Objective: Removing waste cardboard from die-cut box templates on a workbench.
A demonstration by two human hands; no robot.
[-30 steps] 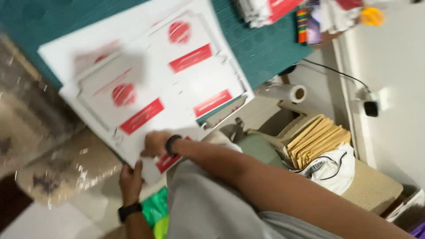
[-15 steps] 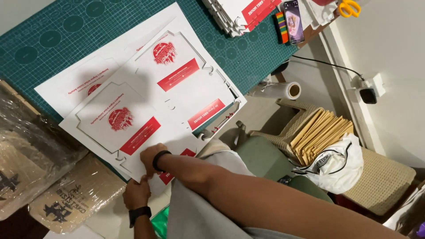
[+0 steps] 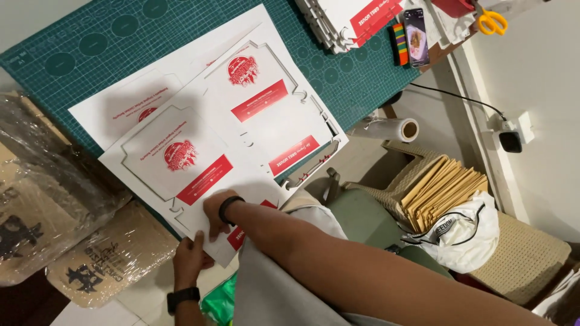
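Both hands work at the near edge of a large white printed sheet (image 3: 199, 163) with red patches, die-cut into a flat box outline. It lies on a green cutting mat (image 3: 121, 36) covering the table, its near corner hanging past the table's edge toward the person. A 2nd, similar sheet (image 3: 272, 102) overlaps it on the right, and a plain white one (image 3: 115, 108) shows beneath on the left.

The right hand (image 3: 217, 211), a dark band on its wrist, presses down on the sheet's near edge with fingers curled; it looks like a pinch on a cut tab, though the fingertips are too small to be sure. The left hand (image 3: 192, 256), wearing a black watch, grips the same edge from below, thumb on top.

The sheet looks like thin card: light and stiff enough to hold flat, but quick to crease or tear at the narrow cut tabs and notches. Its glossy face probably slides easily over the sheets under it. The safest hold seems to be along the solid border near the edge, with a flat palm keeping the rest down, rather than on the thin tabs.

Plastic-wrapped brown bundles (image 3: 54, 199) sit to the left; a roll of clear film (image 3: 393, 128) lies to the right.
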